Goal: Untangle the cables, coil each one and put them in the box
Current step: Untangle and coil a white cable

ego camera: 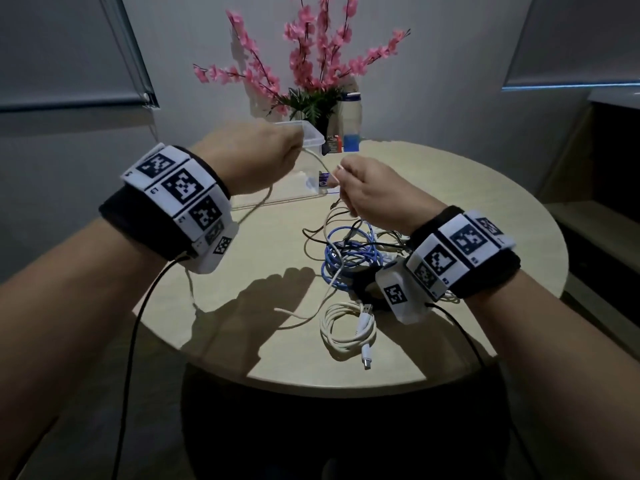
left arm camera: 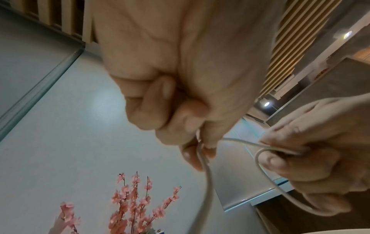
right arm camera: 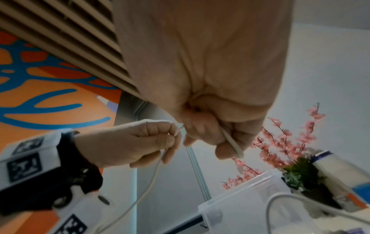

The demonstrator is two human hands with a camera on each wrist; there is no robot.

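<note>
1. Both hands are raised over the table (ego camera: 485,188). The left hand (ego camera: 256,157) has its fingers (left arm camera: 192,152) pinched on a white cable (left arm camera: 206,182); the right hand (ego camera: 374,192) has its fingers (right arm camera: 228,150) clamped on the same cable's plug end.
2. The cable trails down toward the tangle (ego camera: 349,251); pulling hard could tighten a knot or drag the pile.
3. The slack could catch the finished coil (ego camera: 346,327) and undo it.
4. The clear box (ego camera: 311,136) stands just beyond the hands; a sweep could knock it.

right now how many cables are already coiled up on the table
1. One white coiled cable lies at the table's near edge. The blue cable sits looped in the tangle behind it, not tidily coiled. The wrists may hide others.
</note>
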